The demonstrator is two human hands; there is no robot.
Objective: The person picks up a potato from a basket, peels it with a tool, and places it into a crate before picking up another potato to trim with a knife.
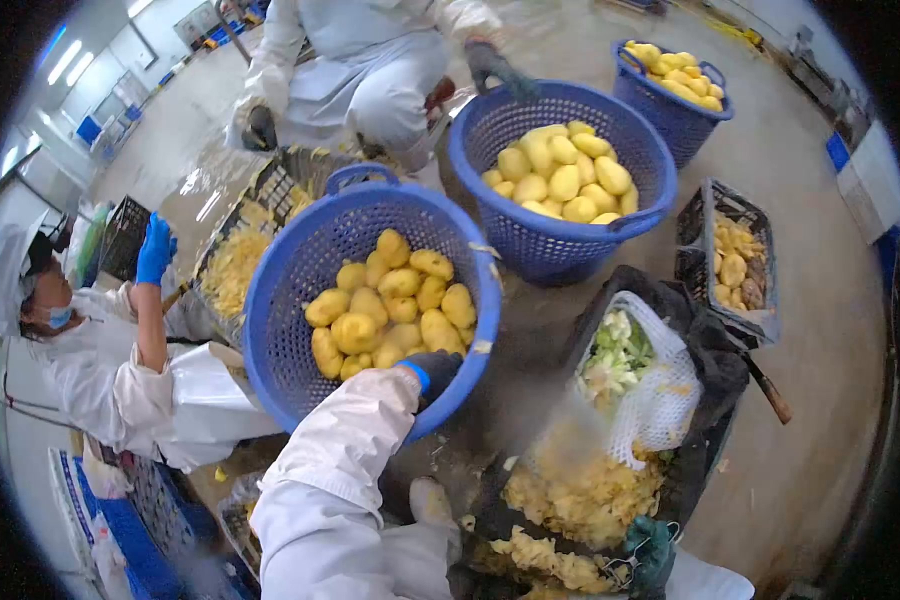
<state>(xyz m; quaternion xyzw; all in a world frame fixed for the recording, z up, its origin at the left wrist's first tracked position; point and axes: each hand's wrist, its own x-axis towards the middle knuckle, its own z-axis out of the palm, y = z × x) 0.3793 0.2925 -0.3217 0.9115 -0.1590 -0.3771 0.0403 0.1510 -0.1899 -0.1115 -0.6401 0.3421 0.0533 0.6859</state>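
Note:
My left hand (435, 374), in a dark glove with a blue cuff, reaches into the blue basket (260, 330), near its lower right wall and beside the yellow potatoes (355, 333). Its fingers are mostly hidden, so whether they grip anything is unclear. At the bottom right, my right hand (652, 553), in a dark green glove, is closed on a thin metal tool (622, 572) above a heap of yellow peelings (580, 490).
A second blue basket (560, 235) holds peeled potatoes; a third (660, 115) stands behind it. A black crate (698, 235) is at right, near a handle (770, 393). White netting (665, 375) lies over greens. Co-workers sit at left (90, 350) and ahead (365, 85).

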